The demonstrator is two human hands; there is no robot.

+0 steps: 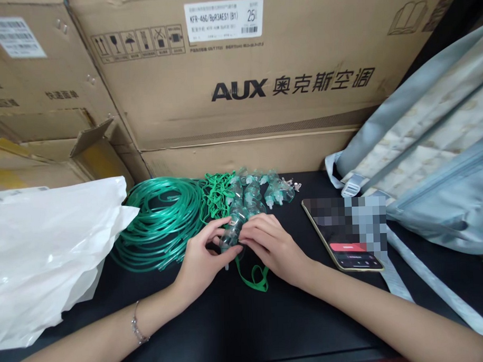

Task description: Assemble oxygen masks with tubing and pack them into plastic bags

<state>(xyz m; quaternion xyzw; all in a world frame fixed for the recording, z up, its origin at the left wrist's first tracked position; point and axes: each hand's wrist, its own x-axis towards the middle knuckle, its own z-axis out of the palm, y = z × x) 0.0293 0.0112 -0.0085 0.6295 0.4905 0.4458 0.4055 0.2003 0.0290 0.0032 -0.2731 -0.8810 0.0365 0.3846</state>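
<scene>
A clear green-tinted oxygen mask (232,232) is held over the black table. My left hand (199,264) grips it between thumb and fingers from the left. At the mask's right edge, the fingers of my right hand (273,247) pinch a green elastic strap (261,284), which dangles below in a loop. My fingers hide the exact spot where strap and mask meet. Just beyond my hands lie several more green masks (253,191) in rows. A heap of green elastic straps (216,195) is left of them, and small metal clips (297,186) are at their right.
Coiled green tubing (159,221) lies left of the straps, beside a white plastic bag (42,262). To the right are a phone (338,235) and a grey-blue backpack (434,142) with trailing straps. Large cardboard boxes (231,118) wall off the back of the black table (246,328).
</scene>
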